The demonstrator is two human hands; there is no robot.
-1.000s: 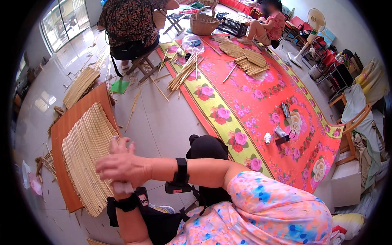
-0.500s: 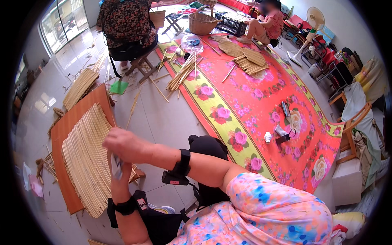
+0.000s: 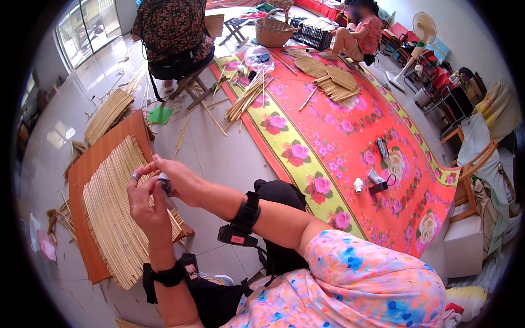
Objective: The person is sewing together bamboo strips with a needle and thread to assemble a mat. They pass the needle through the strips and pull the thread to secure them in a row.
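My two hands meet above the near right part of a panel of pale, straw-coloured sticks (image 3: 112,210), laid side by side on a brown board (image 3: 87,240). A small white-and-grey thing (image 3: 163,181), perhaps a tube end, shows between my left thumb and my right palm. My right hand (image 3: 183,183) is curled around it, its fingertips reaching to the left fingers. With a ring on one finger, my left hand (image 3: 149,210) is closed, fingers bent together against the right fingertips. Whatever lies between those fingertips is too small to make out.
A red floral mat (image 3: 350,147) on the right bears a tube (image 3: 375,175), a small white bottle (image 3: 359,185) and stick panels (image 3: 333,79). Loose sticks (image 3: 249,101) lie at its far left edge. Ahead are a backpack (image 3: 172,38) on a stool, a basket (image 3: 273,31) and a seated person (image 3: 361,35).
My right hand has turned and lowered, with its fingers drawn against the left fingers. My left hand has risen slightly, and the small white-and-grey thing now shows higher, between the hands.
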